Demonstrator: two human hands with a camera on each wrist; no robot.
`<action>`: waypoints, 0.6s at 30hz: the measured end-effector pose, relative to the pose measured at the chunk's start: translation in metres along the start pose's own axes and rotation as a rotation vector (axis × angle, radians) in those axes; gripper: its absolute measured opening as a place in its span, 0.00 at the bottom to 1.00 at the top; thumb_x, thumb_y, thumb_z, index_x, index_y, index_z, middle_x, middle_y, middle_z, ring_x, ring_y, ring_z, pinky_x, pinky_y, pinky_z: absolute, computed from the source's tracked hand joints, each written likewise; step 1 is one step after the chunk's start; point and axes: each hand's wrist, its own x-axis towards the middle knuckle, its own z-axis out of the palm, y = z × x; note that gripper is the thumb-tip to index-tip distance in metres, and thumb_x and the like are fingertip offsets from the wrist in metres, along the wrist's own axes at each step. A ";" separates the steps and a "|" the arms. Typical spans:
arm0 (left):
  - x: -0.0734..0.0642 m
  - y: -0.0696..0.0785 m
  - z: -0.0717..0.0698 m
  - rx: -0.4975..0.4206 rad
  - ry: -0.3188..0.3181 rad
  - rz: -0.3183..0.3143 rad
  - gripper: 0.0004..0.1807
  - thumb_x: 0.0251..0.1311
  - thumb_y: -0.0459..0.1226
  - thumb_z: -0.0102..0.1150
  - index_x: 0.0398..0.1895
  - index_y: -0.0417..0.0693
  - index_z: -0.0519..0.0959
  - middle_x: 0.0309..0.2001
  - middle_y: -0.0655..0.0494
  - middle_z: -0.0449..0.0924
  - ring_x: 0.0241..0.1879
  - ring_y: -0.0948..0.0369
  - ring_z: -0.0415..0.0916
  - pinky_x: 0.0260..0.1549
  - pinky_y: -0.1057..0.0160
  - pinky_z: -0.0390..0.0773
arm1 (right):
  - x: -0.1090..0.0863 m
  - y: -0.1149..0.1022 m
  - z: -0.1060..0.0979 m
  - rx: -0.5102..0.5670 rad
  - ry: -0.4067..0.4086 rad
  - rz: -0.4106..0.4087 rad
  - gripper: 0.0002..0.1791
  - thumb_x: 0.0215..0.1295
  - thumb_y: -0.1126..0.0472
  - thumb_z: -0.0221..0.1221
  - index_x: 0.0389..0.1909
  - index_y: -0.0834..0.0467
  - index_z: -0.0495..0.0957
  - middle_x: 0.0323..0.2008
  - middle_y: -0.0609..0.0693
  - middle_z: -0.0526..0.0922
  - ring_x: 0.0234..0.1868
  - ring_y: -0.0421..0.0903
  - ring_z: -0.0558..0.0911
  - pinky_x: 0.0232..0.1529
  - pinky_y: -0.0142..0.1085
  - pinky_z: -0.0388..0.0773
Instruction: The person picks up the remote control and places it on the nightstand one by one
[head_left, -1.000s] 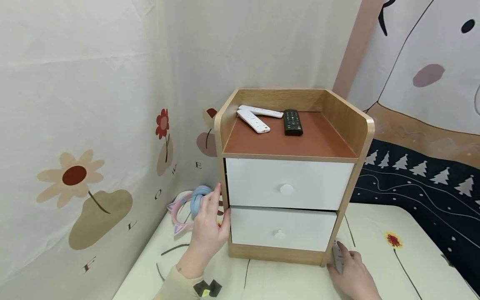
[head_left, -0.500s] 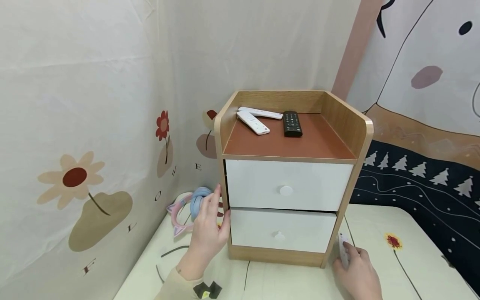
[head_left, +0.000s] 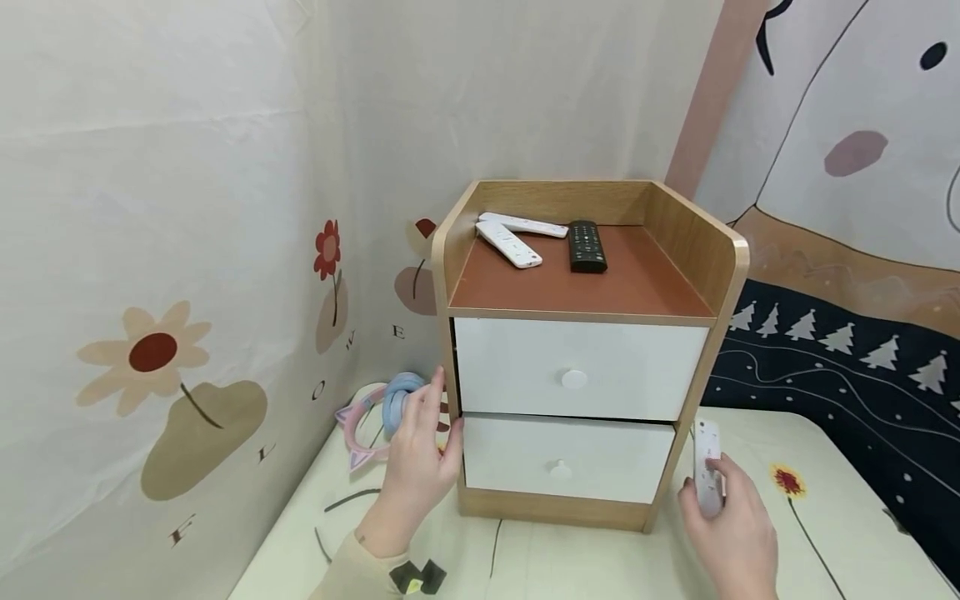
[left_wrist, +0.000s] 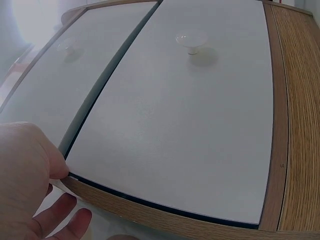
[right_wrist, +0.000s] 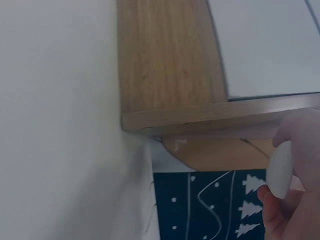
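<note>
A white remote control stands tilted up in my right hand, gripped between thumb and fingers to the right of the cabinet. The right wrist view shows one end of that remote in the grip. My left hand touches the left side edge of the wooden cabinet, fingers extended, beside its two white drawers. In the left wrist view the left thumb presses near the gap between the drawer fronts. Two white remotes and a black remote lie on the brown cabinet top.
Pink cat-ear headphones with blue cushions lie left of the cabinet, by the wall. The upper drawer and lower drawer have round white knobs. A pale flower-patterned cloth covers the surface beneath.
My right hand has brought the white remote from beside the cabinet's lower right corner upward and to the right, so more of it shows. The left hand has stayed in place.
</note>
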 end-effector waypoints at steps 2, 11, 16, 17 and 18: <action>0.000 0.000 0.000 0.001 -0.002 -0.006 0.49 0.58 0.22 0.69 0.85 0.33 0.61 0.55 0.34 0.78 0.34 0.53 0.82 0.27 0.64 0.86 | 0.000 -0.008 -0.005 0.025 0.073 -0.023 0.28 0.67 0.59 0.70 0.64 0.66 0.78 0.71 0.70 0.80 0.53 0.72 0.87 0.45 0.55 0.91; -0.001 -0.001 0.001 -0.002 0.000 -0.008 0.49 0.58 0.22 0.69 0.85 0.33 0.61 0.55 0.35 0.78 0.33 0.53 0.82 0.28 0.67 0.84 | 0.000 -0.038 -0.033 0.240 0.343 -0.138 0.27 0.66 0.61 0.70 0.62 0.67 0.78 0.73 0.55 0.83 0.35 0.14 0.64 0.34 0.07 0.64; -0.001 0.000 0.000 -0.002 0.003 -0.004 0.49 0.58 0.22 0.69 0.85 0.33 0.61 0.55 0.35 0.78 0.33 0.53 0.82 0.28 0.67 0.85 | 0.010 -0.061 -0.050 0.450 0.494 -0.384 0.25 0.65 0.63 0.68 0.55 0.77 0.78 0.71 0.64 0.83 0.42 0.16 0.73 0.45 0.07 0.69; 0.000 0.000 0.000 -0.001 0.004 -0.002 0.49 0.58 0.22 0.69 0.84 0.33 0.61 0.55 0.35 0.78 0.33 0.53 0.82 0.28 0.67 0.85 | 0.012 -0.067 -0.054 0.475 0.518 -0.417 0.25 0.66 0.62 0.68 0.55 0.78 0.78 0.70 0.66 0.83 0.44 0.16 0.74 0.47 0.07 0.69; 0.000 0.000 0.000 -0.002 0.007 0.002 0.49 0.58 0.22 0.69 0.84 0.33 0.61 0.55 0.35 0.78 0.33 0.53 0.82 0.28 0.66 0.85 | 0.014 -0.073 -0.057 0.492 0.531 -0.438 0.26 0.67 0.60 0.68 0.54 0.79 0.77 0.70 0.67 0.83 0.46 0.17 0.76 0.48 0.08 0.70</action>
